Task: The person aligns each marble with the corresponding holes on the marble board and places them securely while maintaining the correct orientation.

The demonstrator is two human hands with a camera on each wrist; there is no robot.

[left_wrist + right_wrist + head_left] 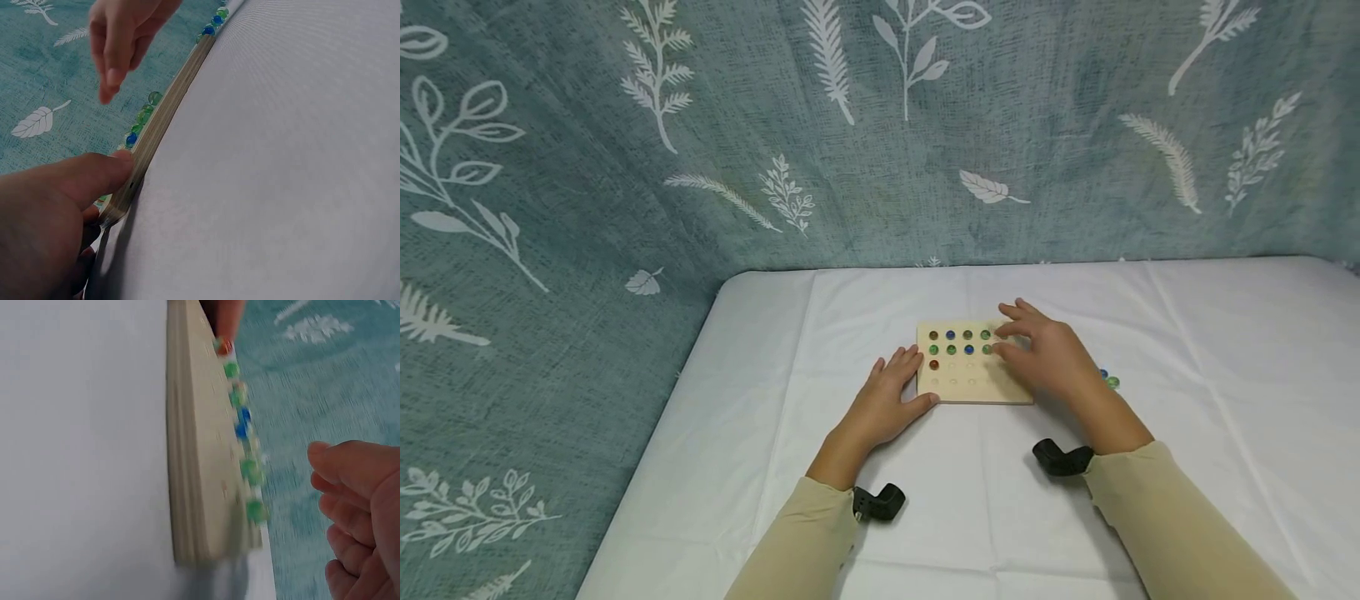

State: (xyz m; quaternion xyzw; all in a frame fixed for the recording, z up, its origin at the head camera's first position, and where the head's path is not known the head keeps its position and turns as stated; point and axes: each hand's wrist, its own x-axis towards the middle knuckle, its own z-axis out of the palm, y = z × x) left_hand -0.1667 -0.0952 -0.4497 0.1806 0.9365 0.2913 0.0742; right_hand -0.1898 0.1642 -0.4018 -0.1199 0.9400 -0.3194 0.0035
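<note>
Marble board [958,393] is lying right of centre, left hand [887,404] gripping its lower-left corner; half-curled right hand [1051,354] is hovering, seemingly empty. Dimples [972,382] probably being filled, next calling for loose marbles [1113,382].

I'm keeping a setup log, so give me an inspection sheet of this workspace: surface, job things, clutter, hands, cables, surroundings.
Surface: white table covering, lightly creased.
Job's things: pale board with dimples; marbles in its two far rows, one reddish marble in the third; loose marbles to the right.
Clutter: nothing seen.
Left hand: touches the board's near left corner.
Right hand: above the board's right part; no marble seen in it.
Wrists: a black device on each.
Cables: nothing seen.
Surroundings: blue-green leaf-print cloth behind the table.
</note>
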